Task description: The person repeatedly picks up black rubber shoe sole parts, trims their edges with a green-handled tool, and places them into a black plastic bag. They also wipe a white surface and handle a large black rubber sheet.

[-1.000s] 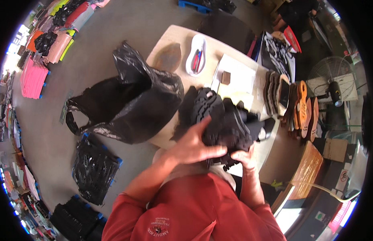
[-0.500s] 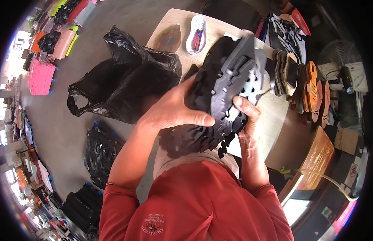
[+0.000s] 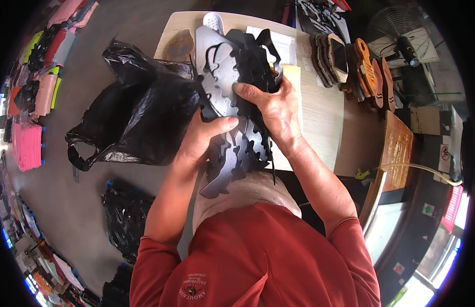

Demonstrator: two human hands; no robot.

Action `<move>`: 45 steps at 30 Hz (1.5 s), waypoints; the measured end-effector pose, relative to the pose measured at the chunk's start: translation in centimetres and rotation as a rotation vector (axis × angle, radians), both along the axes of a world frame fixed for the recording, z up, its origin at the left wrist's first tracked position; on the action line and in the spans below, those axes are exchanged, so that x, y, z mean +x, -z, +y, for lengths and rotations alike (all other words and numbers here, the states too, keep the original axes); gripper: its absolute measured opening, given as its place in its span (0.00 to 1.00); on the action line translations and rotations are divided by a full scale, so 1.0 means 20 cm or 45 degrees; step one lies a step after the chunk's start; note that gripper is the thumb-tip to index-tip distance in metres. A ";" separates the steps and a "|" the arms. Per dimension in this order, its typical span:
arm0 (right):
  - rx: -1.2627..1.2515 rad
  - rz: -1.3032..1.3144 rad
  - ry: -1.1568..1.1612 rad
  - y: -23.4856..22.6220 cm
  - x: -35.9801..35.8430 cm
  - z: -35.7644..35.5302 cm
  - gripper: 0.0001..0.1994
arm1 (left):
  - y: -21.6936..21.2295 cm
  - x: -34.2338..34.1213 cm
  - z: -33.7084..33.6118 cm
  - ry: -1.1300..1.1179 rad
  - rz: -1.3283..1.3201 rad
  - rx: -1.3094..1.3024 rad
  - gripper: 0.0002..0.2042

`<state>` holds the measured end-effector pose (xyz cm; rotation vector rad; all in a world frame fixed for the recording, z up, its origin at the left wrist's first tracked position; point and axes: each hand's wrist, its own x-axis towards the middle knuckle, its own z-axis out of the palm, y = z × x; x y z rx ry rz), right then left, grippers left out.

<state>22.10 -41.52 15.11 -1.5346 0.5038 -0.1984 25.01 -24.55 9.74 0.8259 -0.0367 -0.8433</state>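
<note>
I hold a stack of flat, dark grey cut-out shoe pieces upright in front of my chest, over the near edge of a light wooden table. My left hand grips the stack from the left, its thumb lying across the front piece. My right hand clasps the stack from the right, fingers curled over its edge. The pieces have jagged, toothed outlines and fan out slightly at the bottom.
A large black plastic bag lies on the table's left end, and a second black bag sits on the floor below. Brown and orange shoe soles stand in a row at the right. Pink and coloured piles line the floor at far left.
The stack was pressed down on the table a second ago; I have lifted it and turned it upright toward me. Both hands have kept their grip.
</note>
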 end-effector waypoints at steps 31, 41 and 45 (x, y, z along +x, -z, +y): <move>-0.785 -0.014 -0.225 0.19 -0.88 -0.42 0.25 | 0.37 -0.34 0.24 -0.004 0.338 -0.237 0.40; -1.652 1.525 -0.704 0.43 -1.52 -1.83 0.24 | 0.42 -0.43 0.15 -0.039 0.295 -0.447 0.41; -1.573 1.783 -1.140 0.62 -1.48 -1.98 0.29 | 0.46 -0.60 0.16 -0.153 0.299 -0.278 0.41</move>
